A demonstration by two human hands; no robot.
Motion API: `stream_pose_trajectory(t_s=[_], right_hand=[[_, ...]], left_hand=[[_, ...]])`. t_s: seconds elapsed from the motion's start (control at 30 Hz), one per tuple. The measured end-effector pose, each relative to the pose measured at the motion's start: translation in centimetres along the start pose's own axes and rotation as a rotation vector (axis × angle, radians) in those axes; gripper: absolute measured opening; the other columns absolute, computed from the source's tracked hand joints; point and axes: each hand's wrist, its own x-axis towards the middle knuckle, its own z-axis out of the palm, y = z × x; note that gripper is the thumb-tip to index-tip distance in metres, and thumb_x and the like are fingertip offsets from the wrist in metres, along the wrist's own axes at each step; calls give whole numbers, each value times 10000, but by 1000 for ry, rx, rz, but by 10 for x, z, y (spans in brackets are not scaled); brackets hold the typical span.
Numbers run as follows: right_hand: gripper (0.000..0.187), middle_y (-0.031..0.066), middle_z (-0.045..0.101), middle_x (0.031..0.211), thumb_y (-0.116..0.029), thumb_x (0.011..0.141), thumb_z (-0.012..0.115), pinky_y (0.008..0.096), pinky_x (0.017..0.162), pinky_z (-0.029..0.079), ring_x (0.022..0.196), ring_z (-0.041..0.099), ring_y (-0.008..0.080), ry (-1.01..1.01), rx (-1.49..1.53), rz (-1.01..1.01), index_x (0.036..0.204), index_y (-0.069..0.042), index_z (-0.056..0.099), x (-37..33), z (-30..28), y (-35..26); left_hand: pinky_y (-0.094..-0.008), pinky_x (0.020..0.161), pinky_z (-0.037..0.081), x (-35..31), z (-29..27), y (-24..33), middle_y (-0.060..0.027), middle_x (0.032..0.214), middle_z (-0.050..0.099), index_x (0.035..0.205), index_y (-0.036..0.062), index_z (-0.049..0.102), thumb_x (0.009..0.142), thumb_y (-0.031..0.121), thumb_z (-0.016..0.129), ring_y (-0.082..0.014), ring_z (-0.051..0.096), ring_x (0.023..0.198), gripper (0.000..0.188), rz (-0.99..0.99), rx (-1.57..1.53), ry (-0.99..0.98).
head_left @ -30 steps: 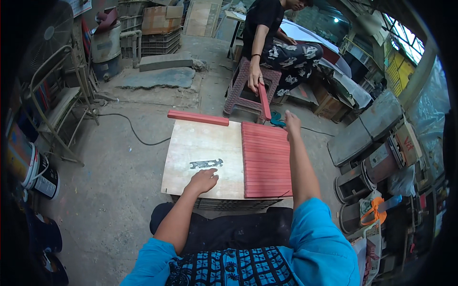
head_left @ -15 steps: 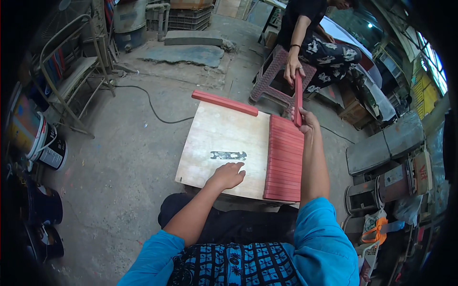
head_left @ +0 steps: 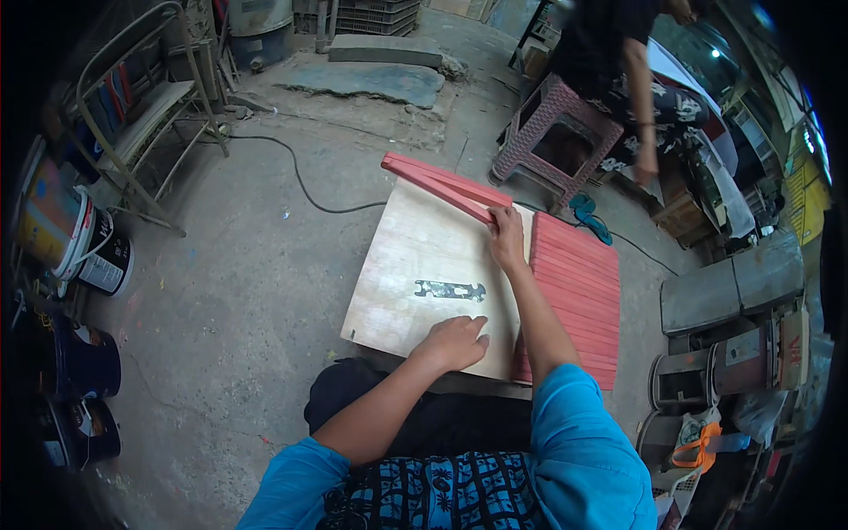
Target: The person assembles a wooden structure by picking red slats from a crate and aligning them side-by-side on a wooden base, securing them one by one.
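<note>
A pale wooden board [head_left: 393,256] lies in front of my knees. At its far edge, my right hand [head_left: 507,237] grips the near end of a red square stick [head_left: 442,195]. The stick's far-left end meets another red stick [head_left: 473,185], while the right ends stand apart in a narrow V. My left hand [head_left: 456,343] rests low on the board, fingers loosely spread and holding nothing. Just beyond it lies a flat, worn metal wrench [head_left: 450,290]. Side by side along the board's right are several red sticks [head_left: 576,300], partly covered by my right forearm.
A co-worker [head_left: 609,53] sits far right by a purple-brown plastic stool [head_left: 565,132], one arm hanging down. Teal sandals [head_left: 590,219] lie on the floor. Paint buckets [head_left: 106,256] and a folding metal chair [head_left: 146,124] stand left. A dark cable [head_left: 305,181] crosses the floor.
My right hand has brought the red stick from the co-worker's hand to the board's far edge. The co-worker has let go and lowered that arm to the right. My left hand stays on the board.
</note>
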Motion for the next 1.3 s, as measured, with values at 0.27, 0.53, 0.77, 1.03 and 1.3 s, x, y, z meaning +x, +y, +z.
stream_pose_trajectory(t_s=[0.27,0.53,0.77,1.03,1.3], right_hand=[[272,100,525,990,-41,724,619,429,828,380,987,479,292,-56,-60,-15,991,-88,590,41,43,14],[562,155,363,1334,-246,764,629,525,1001,213,1258,306,306,-68,-299,-60,1271,-128,417,49,47,0],[666,185,269,1390,-320,766,619,564,1027,154,1291,246,340,-98,-245,-2,1330,-107,334,39,53,13],[631,234,279,1369,-116,784,504,363,1070,202,1283,259,348,186,172,378,1334,49,243,23,48,43],[576,257,349,1321,12,760,399,372,1053,245,1244,326,362,155,117,318,1316,72,261,17,49,53]], left_hand=[[-410,960,361,3,-10,4,-228,1188,501,1260,13,416,878,290,399,-358,461,1124,472,-8,-43,-64],[-412,957,364,3,-9,-2,-230,1198,490,1267,12,404,881,291,393,-357,463,1122,476,-11,-51,-59],[-397,965,364,-10,-27,-5,-227,1194,493,1254,5,421,882,291,416,-346,457,1133,470,47,12,11],[-371,1031,265,96,-140,-123,-245,1285,416,1258,-54,400,753,161,497,-359,353,1229,558,-155,-390,1009],[-361,1052,238,210,-136,-186,-273,1328,347,1320,-84,267,704,118,475,-372,313,1256,681,-257,-541,1251]])
